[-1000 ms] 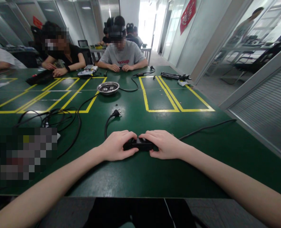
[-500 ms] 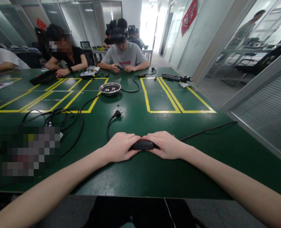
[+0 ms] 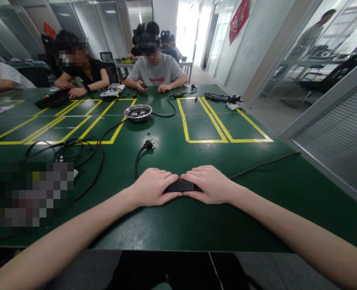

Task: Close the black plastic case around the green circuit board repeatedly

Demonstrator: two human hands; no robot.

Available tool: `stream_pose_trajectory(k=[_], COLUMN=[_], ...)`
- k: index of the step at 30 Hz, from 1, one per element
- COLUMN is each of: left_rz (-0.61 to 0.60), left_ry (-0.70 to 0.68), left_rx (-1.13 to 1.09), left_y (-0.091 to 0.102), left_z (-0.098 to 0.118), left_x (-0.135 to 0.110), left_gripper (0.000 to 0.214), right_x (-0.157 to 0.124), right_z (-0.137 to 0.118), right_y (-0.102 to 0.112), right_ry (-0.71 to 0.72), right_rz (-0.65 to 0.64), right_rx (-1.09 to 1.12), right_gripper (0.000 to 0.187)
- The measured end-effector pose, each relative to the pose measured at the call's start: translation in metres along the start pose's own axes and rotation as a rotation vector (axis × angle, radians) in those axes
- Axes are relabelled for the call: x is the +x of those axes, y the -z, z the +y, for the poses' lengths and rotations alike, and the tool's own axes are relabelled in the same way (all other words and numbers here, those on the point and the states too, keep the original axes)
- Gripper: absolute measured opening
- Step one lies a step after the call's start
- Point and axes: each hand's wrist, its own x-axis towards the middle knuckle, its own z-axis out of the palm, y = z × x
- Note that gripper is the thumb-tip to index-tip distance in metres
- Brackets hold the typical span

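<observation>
A black power adapter (image 3: pixel 181 185) lies close to the table's front edge, held from both ends. My left hand (image 3: pixel 153 187) is closed on its left end, fingers over the top and thumb along the near side. On the other end my right hand (image 3: pixel 207 185) grips in the same way, and the two hands nearly meet. From behind the left hand a black cord runs to a two-pin plug (image 3: pixel 149 144) lying on the table. Another black cable (image 3: pixel 264 164) stretches away to the right from behind my right hand. The adapter's ends are hidden under my fingers.
A metal bowl (image 3: pixel 138 113) with small metal parts stands on the green table (image 3: pixel 166 225). Coiled black cables (image 3: pixel 75 151) and a blurred-out object (image 3: pixel 33 197) are at left. Across the table, a person in grey (image 3: pixel 157 72) holds a small dark object. A black tripod-like item (image 3: pixel 223 97) lies far right.
My thumbs have slid inward along the adapter's near side, and its near face shows a seam now. The person across has moved their hands apart. The view has shifted slightly.
</observation>
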Motion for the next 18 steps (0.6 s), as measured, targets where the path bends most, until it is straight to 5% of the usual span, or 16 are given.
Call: stream_pose_trajectory(k=[9, 18], left_rz=[-0.011, -0.067], left_ry=[0.152, 0.441], left_rx=[-0.130, -0.688], left_y=[0.006, 0.014], left_z=[0.006, 0.002], left_x=[-0.001, 0.002], left_gripper=[0.045, 0.039], right_x=[-0.003, -0.003], right_z=[0.003, 0.007], right_y=[-0.004, -0.003], right_ry=[0.155, 0.139], right_rz=[0.152, 0.252], right_rx=[-0.114, -0.241], right_gripper=[0.038, 0.042])
